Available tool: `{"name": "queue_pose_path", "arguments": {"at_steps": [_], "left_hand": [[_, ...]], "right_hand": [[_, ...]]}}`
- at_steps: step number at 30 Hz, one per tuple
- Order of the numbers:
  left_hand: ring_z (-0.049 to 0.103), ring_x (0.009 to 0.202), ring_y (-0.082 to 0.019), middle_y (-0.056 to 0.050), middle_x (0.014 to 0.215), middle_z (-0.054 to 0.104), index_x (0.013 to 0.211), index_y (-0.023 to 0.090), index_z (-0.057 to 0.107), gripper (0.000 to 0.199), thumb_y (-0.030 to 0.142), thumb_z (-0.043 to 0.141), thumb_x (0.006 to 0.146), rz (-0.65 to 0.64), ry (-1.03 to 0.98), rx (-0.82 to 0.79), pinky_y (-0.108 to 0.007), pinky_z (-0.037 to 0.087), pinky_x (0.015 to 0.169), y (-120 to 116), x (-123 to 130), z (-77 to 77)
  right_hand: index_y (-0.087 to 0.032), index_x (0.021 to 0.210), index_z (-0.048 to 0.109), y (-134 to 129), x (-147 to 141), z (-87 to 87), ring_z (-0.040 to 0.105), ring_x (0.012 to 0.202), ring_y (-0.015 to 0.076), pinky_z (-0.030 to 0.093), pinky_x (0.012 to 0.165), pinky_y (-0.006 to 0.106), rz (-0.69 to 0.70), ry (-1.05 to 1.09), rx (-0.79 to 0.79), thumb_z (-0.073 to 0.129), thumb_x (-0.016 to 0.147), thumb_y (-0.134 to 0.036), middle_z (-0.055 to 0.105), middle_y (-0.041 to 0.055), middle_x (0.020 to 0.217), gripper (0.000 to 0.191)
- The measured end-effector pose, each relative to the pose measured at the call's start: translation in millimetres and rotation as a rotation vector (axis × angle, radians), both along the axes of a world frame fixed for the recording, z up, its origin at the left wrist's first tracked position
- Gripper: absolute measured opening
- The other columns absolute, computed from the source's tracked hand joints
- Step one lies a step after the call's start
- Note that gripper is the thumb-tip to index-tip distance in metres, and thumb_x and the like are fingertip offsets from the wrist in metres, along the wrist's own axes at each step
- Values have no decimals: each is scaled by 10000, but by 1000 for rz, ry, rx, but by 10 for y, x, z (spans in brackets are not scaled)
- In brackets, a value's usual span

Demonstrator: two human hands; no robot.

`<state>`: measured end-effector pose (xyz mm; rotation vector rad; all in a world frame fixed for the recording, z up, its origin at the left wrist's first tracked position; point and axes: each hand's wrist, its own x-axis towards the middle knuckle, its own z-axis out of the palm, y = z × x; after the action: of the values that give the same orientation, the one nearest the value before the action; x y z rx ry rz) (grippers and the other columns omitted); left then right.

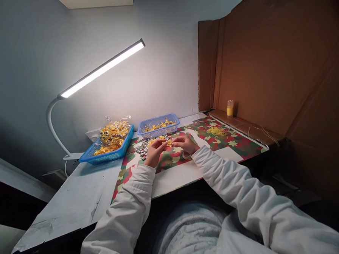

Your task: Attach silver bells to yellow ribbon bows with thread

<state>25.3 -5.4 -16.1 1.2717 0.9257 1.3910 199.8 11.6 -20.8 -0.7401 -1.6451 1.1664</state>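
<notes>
My left hand (pixel 156 153) and my right hand (pixel 186 144) meet over the patterned sheet, fingertips pinched. Between them is a small yellow ribbon-like piece (pixel 169 143), which both hands grip; its exact kind is too small to make out. Just behind and left of my left hand lies a pile of shiny silver balls (pixel 143 149), with more yellow pieces among them. A shallow blue-violet basket (pixel 147 134) holding similar yellow pieces stands behind my hands.
At the left, a bright blue basket (pixel 103 158) carries yellow pieces and a clear bag. Yellow strings (pixel 217 131) lie right of my hands. A small yellow-filled bottle (pixel 230 109) stands by the cardboard wall (pixel 268 61). A lit lamp (pixel 104 68) reaches over the table's left side.
</notes>
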Motion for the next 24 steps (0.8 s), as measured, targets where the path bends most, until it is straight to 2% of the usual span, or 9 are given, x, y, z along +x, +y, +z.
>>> {"name": "queue_pose_path", "arguments": {"at_steps": [3, 6, 13, 24], "left_hand": [[583, 654, -112, -8, 712, 648, 763, 161, 682, 351, 383, 837, 539, 15, -1, -6, -237, 466, 624, 16, -5, -12], [585, 650, -112, -9, 723, 645, 733, 154, 678, 346, 389, 834, 531, -27, -60, -64, -240, 473, 618, 14, -1, -5], [594, 644, -107, -14, 755, 663, 759, 148, 680, 311, 271, 827, 516, -60, -132, -138, -240, 470, 622, -7, 21, 42], [621, 694, -127, -31, 743, 699, 738, 156, 727, 292, 240, 857, 490, -94, -132, -125, -239, 491, 640, -73, 39, 67]], "right_hand": [[-171, 712, 708, -15, -9, 15, 656, 738, 178, 522, 717, 298, 38, 70, -34, 752, 602, -466, 707, 27, 715, 318], [-164, 681, 702, -44, -12, 54, 653, 704, 171, 523, 747, 316, 32, 129, -75, 771, 562, -485, 702, 23, 686, 349], [-170, 673, 697, -76, -7, 102, 653, 708, 174, 530, 768, 330, 14, 224, -128, 793, 535, -470, 704, 25, 706, 344], [-165, 691, 674, -57, -4, 71, 642, 704, 175, 534, 745, 339, -21, 186, -43, 743, 607, -420, 678, 29, 705, 278]]}}
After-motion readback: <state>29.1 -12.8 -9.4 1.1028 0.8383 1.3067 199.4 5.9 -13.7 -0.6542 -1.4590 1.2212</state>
